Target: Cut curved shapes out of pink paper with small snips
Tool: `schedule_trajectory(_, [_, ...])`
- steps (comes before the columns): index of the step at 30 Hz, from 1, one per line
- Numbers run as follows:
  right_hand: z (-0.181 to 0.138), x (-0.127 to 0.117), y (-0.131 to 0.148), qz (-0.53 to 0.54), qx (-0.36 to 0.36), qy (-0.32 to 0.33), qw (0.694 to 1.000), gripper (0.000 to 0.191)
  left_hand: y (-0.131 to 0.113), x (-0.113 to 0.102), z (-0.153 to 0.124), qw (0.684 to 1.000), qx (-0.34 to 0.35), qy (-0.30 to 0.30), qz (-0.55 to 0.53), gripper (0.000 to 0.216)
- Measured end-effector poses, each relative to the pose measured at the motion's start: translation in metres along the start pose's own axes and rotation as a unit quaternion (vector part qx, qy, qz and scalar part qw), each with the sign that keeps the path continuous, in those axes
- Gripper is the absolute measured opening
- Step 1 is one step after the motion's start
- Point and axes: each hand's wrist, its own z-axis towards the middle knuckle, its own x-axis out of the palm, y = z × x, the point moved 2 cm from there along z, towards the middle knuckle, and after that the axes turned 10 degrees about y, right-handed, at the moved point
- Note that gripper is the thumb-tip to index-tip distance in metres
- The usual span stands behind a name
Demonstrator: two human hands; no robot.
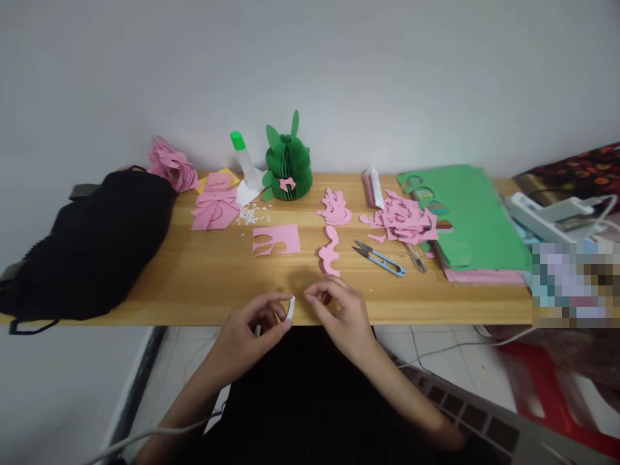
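The left hand (256,323) pinches a small white strip (290,308) between thumb and fingers at the near edge of the wooden surface (203,278). Just beside it, the right hand (339,313) curls its fingers narrowly; whether they grip anything cannot be told. Beyond lie a wavy pink cutout (330,252) and blue-handled scissors (380,258).

Head view, down over table (203,284)
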Motion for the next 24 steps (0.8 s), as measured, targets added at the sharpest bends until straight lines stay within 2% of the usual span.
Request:
schedule_trajectory(7, [0.013, -0.008, -0.006, -0.043, 0.019, 0.003, 0.999, 0.011, 0.009, -0.023, 0.003, 0.995, -0.007, -0.067, 0.068, 0.026])
schedule_trajectory(9, [0.018, -0.014, -0.012, -0.074, 0.02, 0.0, 0.997, 0.012, 0.016, -0.035, 0.005, 0.981, 0.0, -0.114, 0.159, 0.028])
schedule_trajectory(11, [0.022, -0.029, -0.025, -0.149, 0.033, -0.031, 0.988, 0.012, 0.024, -0.05, 0.01, 0.941, 0.018, -0.159, 0.299, 0.026])
schedule_trajectory(12, [0.023, -0.04, -0.033, -0.215, 0.055, -0.055, 0.974, 0.012, 0.028, -0.057, 0.013, 0.913, 0.029, -0.166, 0.371, 0.023])
schedule_trajectory(14, [0.023, -0.063, -0.05, -0.345, 0.103, -0.065, 0.931, 0.022, 0.036, -0.07, 0.022, 0.891, 0.027, -0.171, 0.42, 0.022])
schedule_trajectory(16, [0.021, -0.083, -0.065, -0.436, 0.142, -0.029, 0.888, 0.035, 0.038, -0.078, 0.032, 0.869, 0.019, -0.172, 0.463, 0.023])
schedule_trajectory(18, [0.017, -0.096, -0.075, -0.469, 0.158, 0.022, 0.869, 0.043, 0.034, -0.081, 0.044, 0.847, 0.026, -0.184, 0.497, 0.024])
schedule_trajectory(20, [0.015, -0.101, -0.079, -0.483, 0.171, 0.057, 0.857, 0.043, 0.026, -0.077, 0.058, 0.833, 0.054, -0.174, 0.523, 0.025])
schedule_trajectory(24, [0.017, -0.099, -0.076, -0.484, 0.224, 0.1, 0.84, 0.035, 0.015, -0.062, 0.088, 0.831, 0.101, -0.05, 0.544, 0.026])
